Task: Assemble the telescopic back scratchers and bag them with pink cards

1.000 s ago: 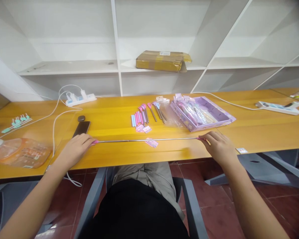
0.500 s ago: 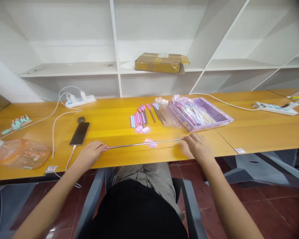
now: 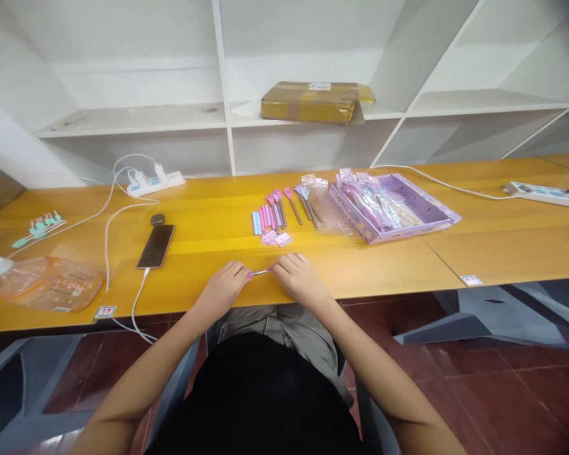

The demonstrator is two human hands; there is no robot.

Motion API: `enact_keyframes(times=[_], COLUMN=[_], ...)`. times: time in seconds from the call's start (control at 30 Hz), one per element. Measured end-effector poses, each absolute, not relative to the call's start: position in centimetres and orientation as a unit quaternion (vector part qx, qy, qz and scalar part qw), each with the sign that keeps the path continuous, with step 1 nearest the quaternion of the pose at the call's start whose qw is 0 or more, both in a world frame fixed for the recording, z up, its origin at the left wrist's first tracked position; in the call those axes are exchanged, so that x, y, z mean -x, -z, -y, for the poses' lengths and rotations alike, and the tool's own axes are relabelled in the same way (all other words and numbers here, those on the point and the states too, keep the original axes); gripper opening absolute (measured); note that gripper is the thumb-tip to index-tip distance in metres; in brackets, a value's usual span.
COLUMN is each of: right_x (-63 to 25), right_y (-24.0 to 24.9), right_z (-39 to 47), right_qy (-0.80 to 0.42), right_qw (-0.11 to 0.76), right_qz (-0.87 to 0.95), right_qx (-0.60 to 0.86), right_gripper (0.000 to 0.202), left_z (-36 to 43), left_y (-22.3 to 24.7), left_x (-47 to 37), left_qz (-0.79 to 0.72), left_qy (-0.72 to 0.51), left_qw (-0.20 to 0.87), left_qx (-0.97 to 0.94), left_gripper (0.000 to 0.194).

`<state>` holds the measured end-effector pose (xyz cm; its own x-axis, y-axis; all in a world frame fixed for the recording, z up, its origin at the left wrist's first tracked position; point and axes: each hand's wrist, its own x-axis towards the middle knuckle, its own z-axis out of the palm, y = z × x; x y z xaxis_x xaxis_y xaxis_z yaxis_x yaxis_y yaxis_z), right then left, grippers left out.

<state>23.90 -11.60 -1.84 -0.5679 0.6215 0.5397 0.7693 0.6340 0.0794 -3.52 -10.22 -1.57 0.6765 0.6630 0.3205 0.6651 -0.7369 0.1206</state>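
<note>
A thin metal rod (image 3: 260, 273) runs between my hands near the table's front edge, with only a short piece showing. My left hand (image 3: 225, 287) is closed on its left end, where a bit of pink shows. Fingers of my right hand (image 3: 298, 278) close round the other end. Beyond them lie several pink, purple and blue sleeves (image 3: 265, 218), small printed cards (image 3: 282, 239) and several metal sticks with pink or blue hand-shaped heads (image 3: 291, 203). A purple box (image 3: 408, 199) to the right holds plastic-wrapped items (image 3: 377, 205).
On the left are a phone (image 3: 156, 246) on a cable, a power strip (image 3: 156, 182), and an orange bottle (image 3: 52, 284). A taped carton (image 3: 308, 103) sits on the shelf; another power strip (image 3: 550, 193) lies far right.
Both hands have moved together, and the long rod between them now shows only a short length. The view has shifted slightly.
</note>
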Motion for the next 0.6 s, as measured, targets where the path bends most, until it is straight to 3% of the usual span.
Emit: enact_keyframes(times=[0.6], right_x=[-23.75], right_y=[2.00], right_z=[11.53], right_qy=[0.176], right_qw=[0.263], right_qz=[0.870], right_qx=[0.378], right_gripper=[0.020], left_z=[10.36], left_y=[2.37], left_x=[3.50], left_qz=[0.373], left_qy=[0.190], left_qw=[0.010], left_qx=[0.908], left_gripper=[0.022])
